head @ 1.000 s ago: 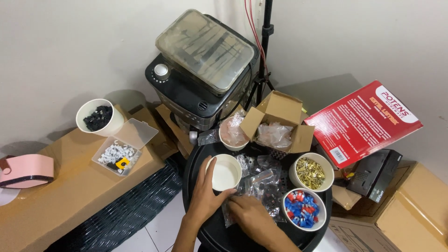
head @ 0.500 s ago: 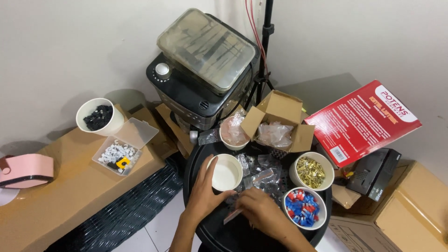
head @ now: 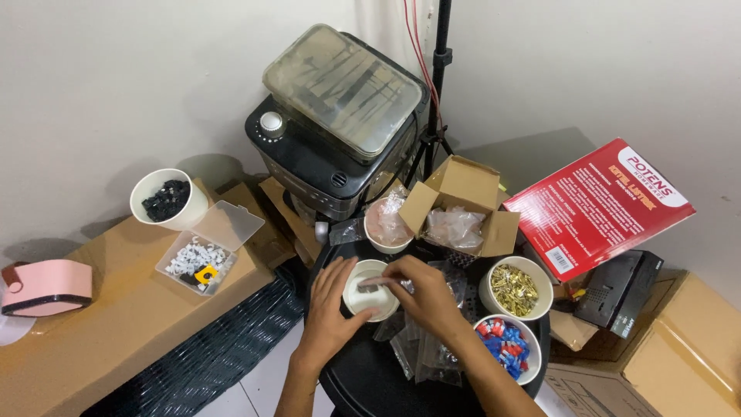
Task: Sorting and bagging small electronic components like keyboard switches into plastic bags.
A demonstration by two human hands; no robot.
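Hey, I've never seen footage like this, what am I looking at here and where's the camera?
The camera sits on a person's head and looks down at their own two bare hands over a small round black table. The left hand steadies a white paper cup. The right hand holds a small clear plastic bag over that cup's mouth. More clear bags lie on the table, beside a white cup of brass-coloured metal pieces and a white cup of red and blue pieces. Behind stand an open brown cardboard box and a black appliance with a clear lid.
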